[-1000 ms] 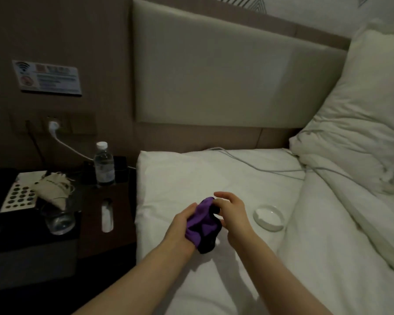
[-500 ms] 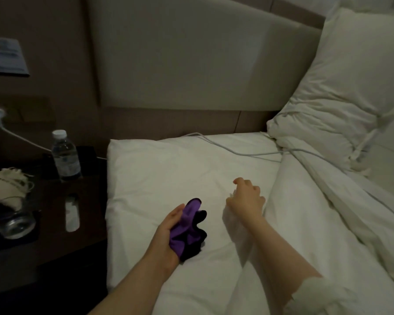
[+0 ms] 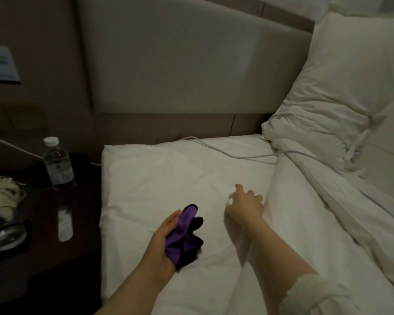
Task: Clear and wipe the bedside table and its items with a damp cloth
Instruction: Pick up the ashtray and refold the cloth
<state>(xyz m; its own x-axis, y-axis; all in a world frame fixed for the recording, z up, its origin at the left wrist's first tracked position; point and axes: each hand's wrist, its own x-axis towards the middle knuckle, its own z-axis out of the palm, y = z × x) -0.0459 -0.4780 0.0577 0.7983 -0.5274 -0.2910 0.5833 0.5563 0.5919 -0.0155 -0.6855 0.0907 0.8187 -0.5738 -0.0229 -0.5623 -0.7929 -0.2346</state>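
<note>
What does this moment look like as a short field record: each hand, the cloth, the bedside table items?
left hand: grips the purple cloth above the bed sheet
right hand: on a round glass dish, mostly hidden; grip unclear
bedside table: holds water bottle, glass, cloth pouch
cable: lies across the sheet

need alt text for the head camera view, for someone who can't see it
A person's left hand holds a crumpled purple cloth over a white bed, while the right hand reaches onto a small glass dish. A water bottle stands on the dark bedside table at left.
</note>
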